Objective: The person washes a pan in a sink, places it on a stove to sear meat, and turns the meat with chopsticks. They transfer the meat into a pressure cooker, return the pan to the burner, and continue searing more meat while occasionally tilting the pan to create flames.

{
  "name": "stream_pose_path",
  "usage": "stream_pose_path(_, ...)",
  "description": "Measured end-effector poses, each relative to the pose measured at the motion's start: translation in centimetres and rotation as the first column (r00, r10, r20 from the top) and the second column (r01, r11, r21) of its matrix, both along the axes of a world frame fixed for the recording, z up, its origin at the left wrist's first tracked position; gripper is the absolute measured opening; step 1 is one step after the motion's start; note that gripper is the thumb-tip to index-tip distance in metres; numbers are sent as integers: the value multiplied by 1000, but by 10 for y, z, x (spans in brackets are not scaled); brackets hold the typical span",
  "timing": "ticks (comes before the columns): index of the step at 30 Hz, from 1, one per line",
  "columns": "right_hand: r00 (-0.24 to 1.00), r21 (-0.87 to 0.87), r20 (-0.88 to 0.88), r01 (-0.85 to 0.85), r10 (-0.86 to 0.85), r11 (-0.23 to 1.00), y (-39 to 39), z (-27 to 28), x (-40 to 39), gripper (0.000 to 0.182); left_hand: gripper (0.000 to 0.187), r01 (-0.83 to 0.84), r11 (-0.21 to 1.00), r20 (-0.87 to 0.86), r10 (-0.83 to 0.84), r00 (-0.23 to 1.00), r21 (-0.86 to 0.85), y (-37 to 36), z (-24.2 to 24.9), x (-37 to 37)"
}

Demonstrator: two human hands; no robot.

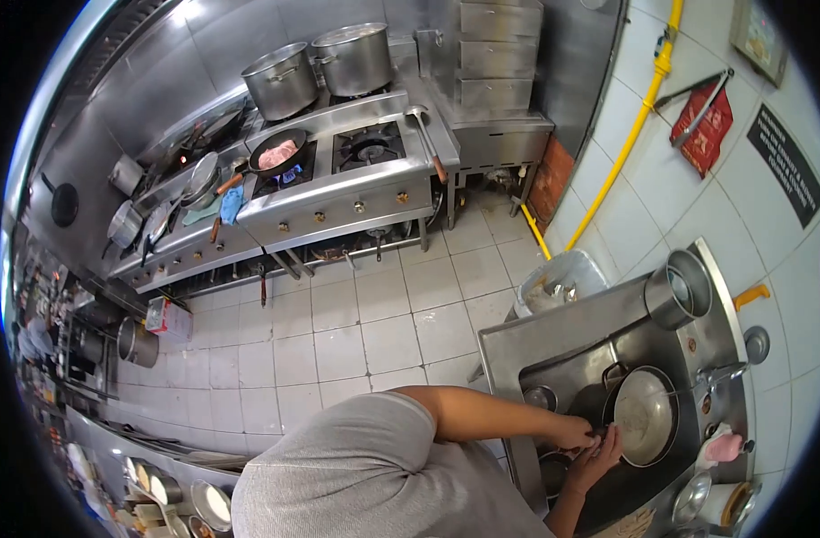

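Observation:
Both my hands meet over the sink point(592, 345), at the near side of a wide round pan point(645, 417) with a pale, cloudy inside. My left hand point(575, 433) is closed, with its fingertips against the other hand and a small dark part beside them. My right hand point(598, 461) has its fingers bent together near the pan's rim. What lies between the fingers is too small to make out. The tap point(716, 377) reaches toward the pan from the far side.
Deep metal pot point(678, 290) on the sink's corner; lined bin point(562, 283) beside it. A pink item point(724, 446) and bowl point(693, 498) stand near the tap. Across the tiled floor, a stove point(338, 202) holds tall pots point(353, 59) and a pan of meat point(278, 155) over a blue flame.

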State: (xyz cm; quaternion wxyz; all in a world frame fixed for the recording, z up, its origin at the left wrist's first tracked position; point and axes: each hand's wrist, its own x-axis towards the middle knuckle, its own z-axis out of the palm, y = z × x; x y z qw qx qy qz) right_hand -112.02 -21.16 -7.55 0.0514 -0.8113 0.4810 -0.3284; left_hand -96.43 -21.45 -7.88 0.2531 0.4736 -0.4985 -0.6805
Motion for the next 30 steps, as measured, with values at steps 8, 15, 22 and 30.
stream_pose_path(8,999,-42,-34,-34,32,999,30,6,53,28,50,-152,975,-56,163,985,160,125,2,187)
stream_pose_path(15,934,-101,-57,-357,352,929,86,28,207,19,25,-394,906,917,280,283,-155,385,-196,426)
stream_pose_path(22,690,220,-42,-699,723,680,144,-14,364,24,29,-788,427,893,-135,429,443,759,-338,428)
stream_pose_path(30,169,916,-352,-141,920,376,96,-274,293,43,45,-869,125,876,-1,483,479,860,-321,334)
